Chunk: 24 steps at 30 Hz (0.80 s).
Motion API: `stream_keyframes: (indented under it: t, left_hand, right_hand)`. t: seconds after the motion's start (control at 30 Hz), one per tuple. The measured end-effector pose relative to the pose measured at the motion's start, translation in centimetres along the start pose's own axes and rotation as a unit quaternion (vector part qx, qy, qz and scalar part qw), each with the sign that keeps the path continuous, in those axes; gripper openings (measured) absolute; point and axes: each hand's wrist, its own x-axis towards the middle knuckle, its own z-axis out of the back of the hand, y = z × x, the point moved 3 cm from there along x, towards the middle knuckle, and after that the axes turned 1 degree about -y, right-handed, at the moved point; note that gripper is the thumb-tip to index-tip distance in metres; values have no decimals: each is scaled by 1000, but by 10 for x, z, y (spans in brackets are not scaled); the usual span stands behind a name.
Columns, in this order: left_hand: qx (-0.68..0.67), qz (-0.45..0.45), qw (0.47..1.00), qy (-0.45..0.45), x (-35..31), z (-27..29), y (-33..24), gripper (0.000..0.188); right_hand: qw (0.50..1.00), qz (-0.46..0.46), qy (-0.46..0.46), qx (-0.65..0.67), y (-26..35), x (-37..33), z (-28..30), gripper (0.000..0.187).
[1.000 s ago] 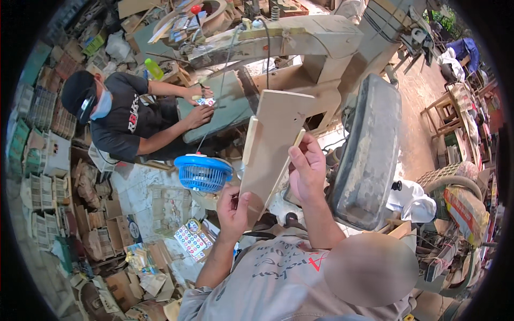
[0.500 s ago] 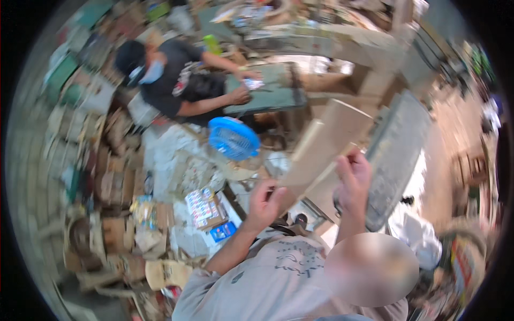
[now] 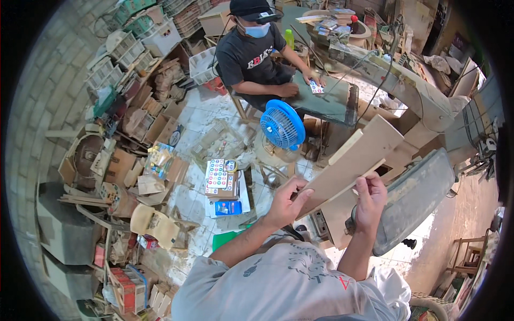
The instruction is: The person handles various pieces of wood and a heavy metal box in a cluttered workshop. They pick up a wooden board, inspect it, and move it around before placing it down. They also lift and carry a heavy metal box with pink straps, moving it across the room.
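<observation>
A long, flat tan wooden board (image 3: 360, 156) slants up and away to the right in front of me. My left hand (image 3: 288, 204) is closed on its near end, with the thumb on the upper face. My right hand (image 3: 369, 199) pinches a thin wooden strip (image 3: 345, 184) that runs along the board's right side, close to the strip's far end. Whether strip and board are joined, I cannot tell. Just right of that hand stands a dusty grey machine table (image 3: 415, 200), its surface tilted.
Across from me a masked person (image 3: 254, 59) sits at a dark green worktable (image 3: 326, 100), one hand on a dotted sheet. A blue fan (image 3: 282, 124) stands between us. Left of it are a stacked box pile (image 3: 222, 184), a wooden chair (image 3: 155, 226) and crates (image 3: 124, 52).
My view has swung, so the person, fan and boxes appear farther right, and the blur has cleared. Both hands keep their hold on the board and strip.
</observation>
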Motion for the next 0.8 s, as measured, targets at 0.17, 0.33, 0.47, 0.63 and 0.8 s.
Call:
stream_keyframes:
  t: [0.17, 0.33, 0.47, 0.63, 0.8]
  left_hand:
    - [-5, -26, 999, -43, -3, 1, 1, 13]
    - [-50, -48, 993, -92, 0, -1, -2, 15]
    - [-90, -74, 979, -166, 4, 0, -13, 13]
    - [-167, -53, 948, -264, 4, 10, -15, 15]
    - [-294, 22, 908, -296, 11, 5, 2, 22]
  right_hand:
    - [998, -12, 56, 1, 0, -6, -17, 14]
    - [994, -51, 91, -25, -17, -17, -27, 17]
    - [985, -12, 138, -107, -30, -27, -33, 16]
    - [981, -55, 158, -102, -47, -42, -35, 17]
    - [981, -17, 117, -151, -59, -46, -26, 17]
